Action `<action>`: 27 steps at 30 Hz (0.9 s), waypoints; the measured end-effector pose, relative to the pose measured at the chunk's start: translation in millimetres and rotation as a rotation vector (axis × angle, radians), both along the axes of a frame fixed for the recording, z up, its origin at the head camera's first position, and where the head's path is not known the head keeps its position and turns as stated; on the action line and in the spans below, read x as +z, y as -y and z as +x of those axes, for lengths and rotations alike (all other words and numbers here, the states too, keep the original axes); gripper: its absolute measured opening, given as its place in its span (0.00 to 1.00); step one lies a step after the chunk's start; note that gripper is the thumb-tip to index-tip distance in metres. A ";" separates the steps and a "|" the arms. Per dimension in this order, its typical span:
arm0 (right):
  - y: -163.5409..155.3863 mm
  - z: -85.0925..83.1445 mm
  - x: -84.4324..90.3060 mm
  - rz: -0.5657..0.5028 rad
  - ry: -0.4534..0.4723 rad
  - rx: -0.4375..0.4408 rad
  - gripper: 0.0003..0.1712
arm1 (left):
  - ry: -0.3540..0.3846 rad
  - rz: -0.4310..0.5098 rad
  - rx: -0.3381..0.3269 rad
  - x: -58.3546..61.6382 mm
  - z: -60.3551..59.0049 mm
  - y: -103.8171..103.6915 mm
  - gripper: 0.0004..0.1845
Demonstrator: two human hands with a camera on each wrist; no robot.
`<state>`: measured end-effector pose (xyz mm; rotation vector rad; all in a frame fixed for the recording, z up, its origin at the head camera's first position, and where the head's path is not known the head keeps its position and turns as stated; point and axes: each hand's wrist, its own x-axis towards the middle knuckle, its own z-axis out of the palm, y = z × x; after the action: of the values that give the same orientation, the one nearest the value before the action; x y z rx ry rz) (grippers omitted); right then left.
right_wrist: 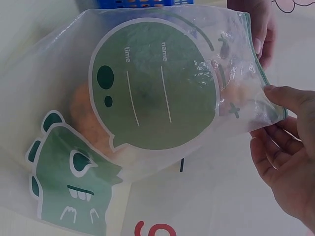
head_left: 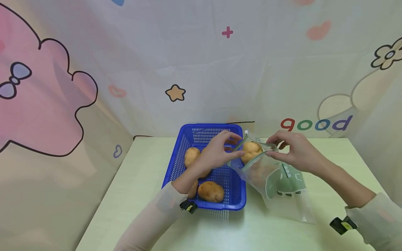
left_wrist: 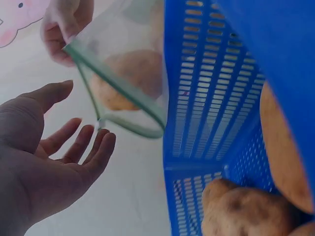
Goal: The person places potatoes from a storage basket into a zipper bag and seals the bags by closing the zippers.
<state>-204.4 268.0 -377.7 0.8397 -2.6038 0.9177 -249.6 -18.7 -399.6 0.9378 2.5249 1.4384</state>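
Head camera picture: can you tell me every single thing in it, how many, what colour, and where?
Basket: one, blue, on the table.
Potatoes in the basket: at least four, yellow-brown, some partly hidden.
Bag: one, see-through with green print, right of the basket.
Potatoes in the bag: at least two, yellow-brown.
Table: one, pale yellow-green, underneath.
Walls: three, pale, behind and beside the table.
Wall prints: many, mixed colours, including a star, a flower and "good".
Cartoon shape: one, pink, far left.
Sleeves: two, pale, lower left and right.
Wrist devices: two, black and yellow, by the sleeve ends.
Left grip: one, bare hand, by the bag's mouth.
Right grip: one, bare hand, pinching the bag's rim.
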 end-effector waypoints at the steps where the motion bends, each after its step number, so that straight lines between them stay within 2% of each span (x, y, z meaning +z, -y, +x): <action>1: 0.0 0.2 -0.2 0.002 0.000 -0.001 0.17 | -0.006 -0.019 0.001 1.4 0.8 3.9 0.25; 5: -0.1 0.9 -0.5 0.011 -0.004 -0.005 0.17 | -0.038 -0.088 0.006 4.6 5.6 22.1 0.25; 8: -0.2 0.7 -0.6 0.009 -0.009 -0.002 0.17 | -0.034 -0.130 0.002 -0.4 7.9 36.0 0.25; 14: -0.7 0.4 -2.0 -0.007 -0.019 0.004 0.17 | 0.033 -0.203 -0.054 -27.8 6.7 60.4 0.29; 18: -0.1 0.7 -2.6 -0.011 -0.014 0.004 0.17 | 0.064 -0.224 -0.102 -45.0 11.0 74.3 0.31; 23: 0.4 1.7 -2.8 -0.016 -0.013 0.003 0.17 | 0.095 -0.264 -0.146 -57.8 21.1 86.5 0.32; 27: 0.1 2.6 -2.8 -0.019 -0.022 0.007 0.17 | 0.118 -0.308 -0.186 -63.8 23.7 91.7 0.32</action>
<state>-201.9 267.9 -380.6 0.8499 -2.5714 0.9283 -225.9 -110.4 -463.4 0.9690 2.4061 0.9866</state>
